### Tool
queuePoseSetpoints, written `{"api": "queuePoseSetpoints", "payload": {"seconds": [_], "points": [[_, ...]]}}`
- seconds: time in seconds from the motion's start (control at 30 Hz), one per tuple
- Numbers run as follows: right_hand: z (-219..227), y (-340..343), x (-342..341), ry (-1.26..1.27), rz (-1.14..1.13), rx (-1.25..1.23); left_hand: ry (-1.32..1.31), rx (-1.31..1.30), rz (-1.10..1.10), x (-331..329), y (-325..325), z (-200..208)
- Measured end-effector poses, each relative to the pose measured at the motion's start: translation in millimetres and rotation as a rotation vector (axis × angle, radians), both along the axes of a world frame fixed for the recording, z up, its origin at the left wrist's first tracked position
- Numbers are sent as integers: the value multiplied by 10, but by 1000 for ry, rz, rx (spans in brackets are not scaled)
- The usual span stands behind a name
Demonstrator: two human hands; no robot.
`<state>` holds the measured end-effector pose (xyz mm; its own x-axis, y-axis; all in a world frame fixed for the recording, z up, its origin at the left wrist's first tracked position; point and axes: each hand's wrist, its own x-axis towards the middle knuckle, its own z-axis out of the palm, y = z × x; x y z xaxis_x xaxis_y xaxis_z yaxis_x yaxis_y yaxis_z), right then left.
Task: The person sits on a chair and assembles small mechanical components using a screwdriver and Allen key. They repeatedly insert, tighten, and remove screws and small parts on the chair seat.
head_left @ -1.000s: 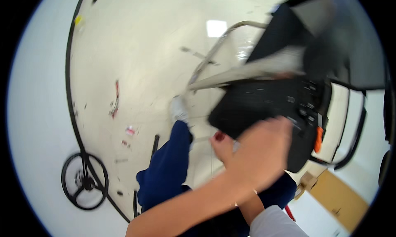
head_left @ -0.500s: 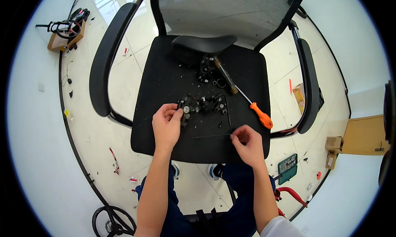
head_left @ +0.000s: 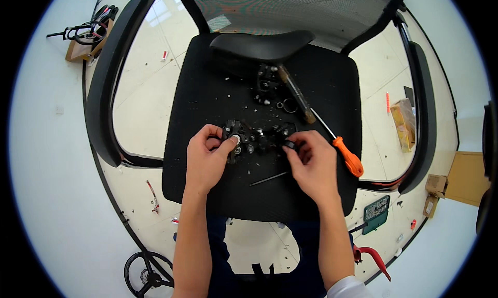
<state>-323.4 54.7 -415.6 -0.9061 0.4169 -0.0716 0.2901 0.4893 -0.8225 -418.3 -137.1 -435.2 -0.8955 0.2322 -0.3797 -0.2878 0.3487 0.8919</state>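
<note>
On the black chair seat (head_left: 192, 98), a way in from the front is left between the two forearms (head_left: 195, 230), crossed only by a thin dark rod (head_left: 268, 178). The gap between left hand (head_left: 206, 160) and right hand (head_left: 315, 165) is blocked by black metal parts (head_left: 250, 137). Leftward, a bare strip is offered; the far side is closed off by a saddle (head_left: 262, 46) — and by the mesh backrest (head_left: 290, 10) behind it. Rightward, passage is narrowed by a brown-stained tube (head_left: 296, 94) and an orange-handled screwdriver (head_left: 347, 155).

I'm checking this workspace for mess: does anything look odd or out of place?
Yes: the chair seat bears dark mechanical parts, a black saddle and a screwdriver, odd things for a seat, and pale flecks lie scattered over it like debris.
</note>
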Motion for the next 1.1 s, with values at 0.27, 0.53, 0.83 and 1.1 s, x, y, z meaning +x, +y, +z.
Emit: {"api": "queuePoseSetpoints", "payload": {"seconds": [0.27,0.53,0.83,1.1], "points": [[-54,399,193,211,-379,-559,-134,377,218,-27,-46,196],[-22,527,256,138,-353,-834,-148,690,523,-85,-235,214],[-9,429,187,337,-248,-1012,-197,608,249,-59,-186,234],[-40,245,70,325,-151,-900,-201,555,190,-43,-125,246]]}}
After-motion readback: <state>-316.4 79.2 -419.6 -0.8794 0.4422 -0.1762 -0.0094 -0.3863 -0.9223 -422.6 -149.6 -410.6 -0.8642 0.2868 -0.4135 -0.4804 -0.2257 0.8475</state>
